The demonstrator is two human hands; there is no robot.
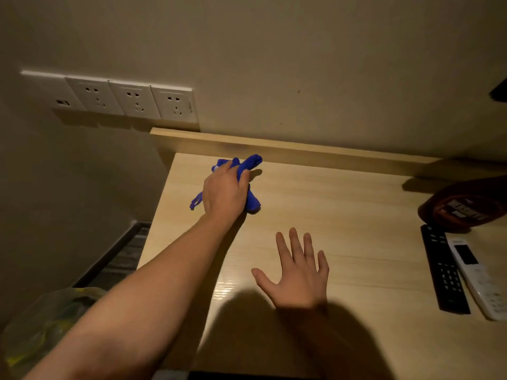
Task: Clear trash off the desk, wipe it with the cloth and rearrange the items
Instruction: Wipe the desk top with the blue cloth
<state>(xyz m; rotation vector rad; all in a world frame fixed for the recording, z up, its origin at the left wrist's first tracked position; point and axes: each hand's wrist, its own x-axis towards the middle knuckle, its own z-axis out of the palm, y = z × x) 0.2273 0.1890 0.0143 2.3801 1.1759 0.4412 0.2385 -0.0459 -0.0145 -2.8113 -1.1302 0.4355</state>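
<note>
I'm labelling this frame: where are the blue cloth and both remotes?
blue cloth [253,160], head view, far bunched end.
black remote [443,270], head view, keypad middle.
white remote [476,275], head view, body below screen.

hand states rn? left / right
Left hand: closed on the blue cloth, pressing it on the desk.
Right hand: open, fingers spread, palm down, holding nothing.

Dim warm light, dark shadow across the near desk [343,204], wide-angle bending at edges.

Wooden desk [343,215] bears blue cloth [251,200], two remotes [444,272], brown bag [466,207]
</note>
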